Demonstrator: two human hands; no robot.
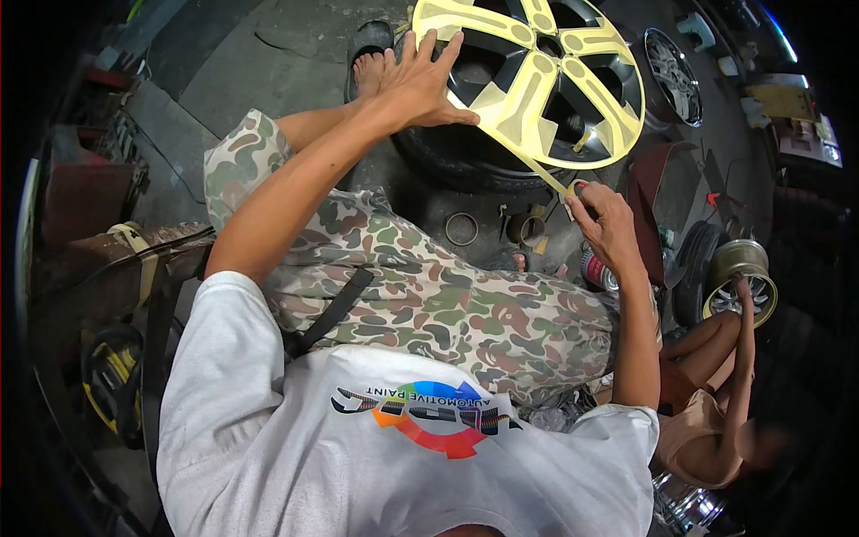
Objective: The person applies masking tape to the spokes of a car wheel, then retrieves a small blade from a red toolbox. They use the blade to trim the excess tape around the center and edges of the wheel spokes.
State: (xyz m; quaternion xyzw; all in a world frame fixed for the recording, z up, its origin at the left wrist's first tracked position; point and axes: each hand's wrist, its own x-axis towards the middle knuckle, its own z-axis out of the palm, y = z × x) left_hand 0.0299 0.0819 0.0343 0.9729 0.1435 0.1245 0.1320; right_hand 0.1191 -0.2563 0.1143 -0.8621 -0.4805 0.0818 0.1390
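In front of me a wheel rim (528, 94) lies on a black tyre (429, 161). Pale yellow masking tape covers its spokes and outer lip, with dark gaps between. My left hand (416, 85) rests on the rim's left edge, fingers spread and thumb on the taped lip. From the rim's lower edge a narrow strip of masking tape (542, 172) stretches down to the right. At its end my right hand (604, 219) is closed on the tape, by what looks like a small roll, partly hidden by the fingers.
Another wheel (671, 76) stands at the upper right. At lower right a person (707, 421) sits with a hand on a gold wheel (738, 264) beside a tyre. Tape rings (462, 229) and a can (598, 268) are on the floor near my legs.
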